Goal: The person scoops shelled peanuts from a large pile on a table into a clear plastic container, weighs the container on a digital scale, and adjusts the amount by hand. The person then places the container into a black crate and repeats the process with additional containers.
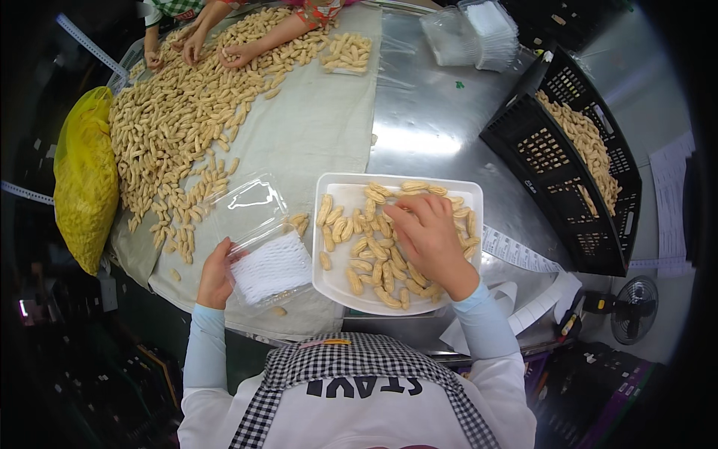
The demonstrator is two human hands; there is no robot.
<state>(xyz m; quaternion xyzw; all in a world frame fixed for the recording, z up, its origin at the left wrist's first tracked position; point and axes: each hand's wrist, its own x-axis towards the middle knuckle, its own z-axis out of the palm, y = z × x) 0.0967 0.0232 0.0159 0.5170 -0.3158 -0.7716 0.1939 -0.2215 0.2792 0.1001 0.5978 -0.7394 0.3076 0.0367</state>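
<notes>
My left hand (216, 275) grips the edge of a clear plastic clamshell box (262, 247), its lid tilted up at the far side. A white foam net liner (274, 268) lies in the box, and a few peanuts (299, 222) show at its far right corner. Beside the box is a white tray (321, 280) with many loose peanuts (378, 251) spread in it. My right hand (432, 236) reaches palm down into this tray, fingers bent and apart among the peanuts. No peanut shows in its grasp, though its palm side is hidden.
A big peanut heap (176, 123) covers the cloth (314, 127) at left, where other people's hands (238, 55) work. A filled yellow bag (86, 179) stands at its edge. On the right are a black crate (550, 161) of peanuts, label strips (520, 251) and stacked clear boxes (479, 37).
</notes>
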